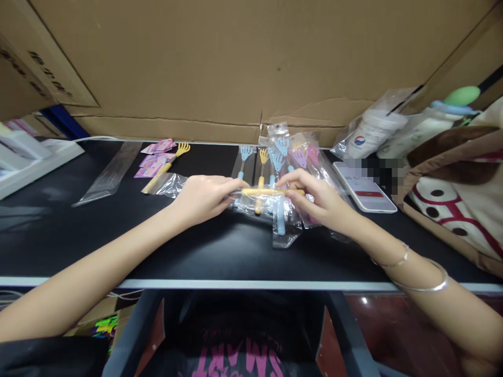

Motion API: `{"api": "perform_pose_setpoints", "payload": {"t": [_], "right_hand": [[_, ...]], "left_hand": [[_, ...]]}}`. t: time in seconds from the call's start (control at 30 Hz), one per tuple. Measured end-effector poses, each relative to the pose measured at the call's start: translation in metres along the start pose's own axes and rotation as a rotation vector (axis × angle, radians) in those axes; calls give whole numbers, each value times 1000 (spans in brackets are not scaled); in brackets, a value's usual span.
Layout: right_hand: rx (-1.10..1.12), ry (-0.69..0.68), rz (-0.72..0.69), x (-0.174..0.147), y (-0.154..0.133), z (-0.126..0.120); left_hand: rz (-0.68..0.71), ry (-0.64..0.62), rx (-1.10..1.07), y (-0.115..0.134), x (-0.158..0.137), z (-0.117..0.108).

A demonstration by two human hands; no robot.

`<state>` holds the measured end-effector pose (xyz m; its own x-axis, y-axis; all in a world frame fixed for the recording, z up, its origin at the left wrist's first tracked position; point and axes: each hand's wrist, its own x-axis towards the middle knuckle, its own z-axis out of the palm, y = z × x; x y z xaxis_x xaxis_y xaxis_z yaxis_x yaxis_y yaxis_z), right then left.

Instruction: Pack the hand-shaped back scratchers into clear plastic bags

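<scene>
A yellow-handled back scratcher (263, 192) lies crosswise between my two hands, with clear film around it. My left hand (208, 196) is closed round its shaft end, and its head is hidden behind the fingers. The fingers of my right hand (314, 196) pinch the handle's other end. Beneath it lie several bagged back scratchers with blue, yellow, purple and pink claw heads, among them a blue one (281, 220). Left of my left hand, another yellow back scratcher (183, 150) rests beside a crumpled clear bag (173, 184).
Pink cards (155, 161) and a flat clear bag (112, 175) lie on the black table (212, 256) at left, near a white tray (39, 165). To the right are a phone (365, 188), a bagged drink cup (369, 133) and a fabric bag (459, 193). Cardboard (220, 63) walls the back.
</scene>
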<state>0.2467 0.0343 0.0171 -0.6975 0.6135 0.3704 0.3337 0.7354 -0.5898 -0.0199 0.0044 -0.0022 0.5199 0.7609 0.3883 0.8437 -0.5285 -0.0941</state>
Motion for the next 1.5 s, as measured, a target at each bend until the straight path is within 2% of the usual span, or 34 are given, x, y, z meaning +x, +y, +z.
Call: {"api": "perform_pose_setpoints", "payload": {"t": [0.23, 0.37, 0.6, 0.77, 0.93, 1.03, 1.37, 1.5], "right_hand": [[17, -24, 20, -5, -5, 18], [66, -41, 33, -6, -8, 18], [440, -104, 141, 0, -3, 3], [631, -179, 168, 2, 5, 1], [570, -255, 120, 0, 4, 7], [530, -250, 72, -1, 5, 12], [456, -187, 35, 2, 6, 12], [463, -74, 30, 3, 1, 13]], "left_hand": [[64, -41, -19, 6, 0, 2], [79, -37, -42, 10, 0, 3], [-22, -25, -88, 7, 1, -1], [-61, -33, -100, 2, 2, -1], [75, -22, -92, 2, 1, 1], [130, 6, -51, 2, 1, 2], [120, 26, -86, 4, 0, 2], [73, -14, -112, 6, 1, 0]]}}
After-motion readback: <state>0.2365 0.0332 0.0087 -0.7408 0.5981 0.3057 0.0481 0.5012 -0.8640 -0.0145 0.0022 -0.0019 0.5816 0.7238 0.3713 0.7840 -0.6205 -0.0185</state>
